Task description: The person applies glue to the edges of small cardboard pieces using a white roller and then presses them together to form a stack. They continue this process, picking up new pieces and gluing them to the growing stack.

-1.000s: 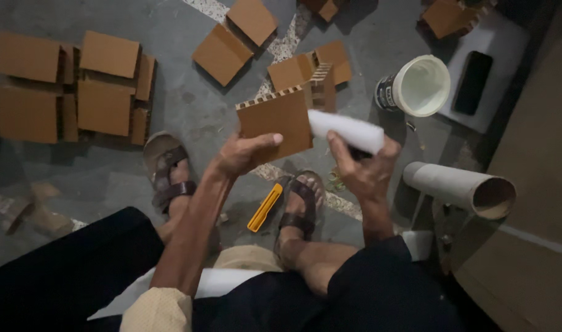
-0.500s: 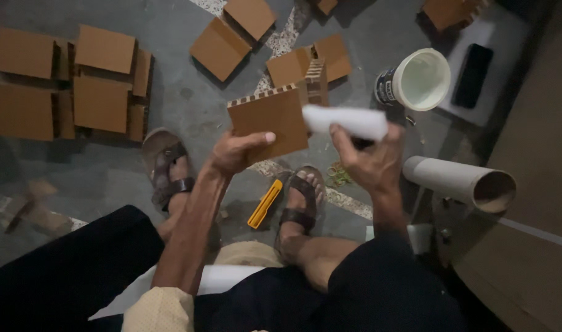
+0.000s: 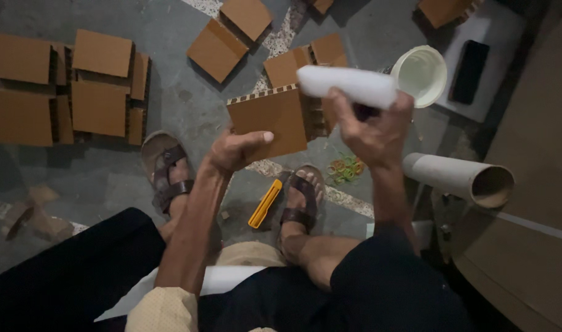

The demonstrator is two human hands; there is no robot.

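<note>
Cardboard squares are lying at ten o'clock on the floor. The left hand is gripping a corrugated cardboard piece at centre; the right hand, at two o'clock, is clasping a white roll. A cardboard tube is lying at three o'clock.

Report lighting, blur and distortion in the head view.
Head view: dim, soft light, brightest on the white roll in the right hand and on the cup; corners fall dark; the left hand and cardboard piece look slightly soft; wide-angle stretch toward the edges.
</note>
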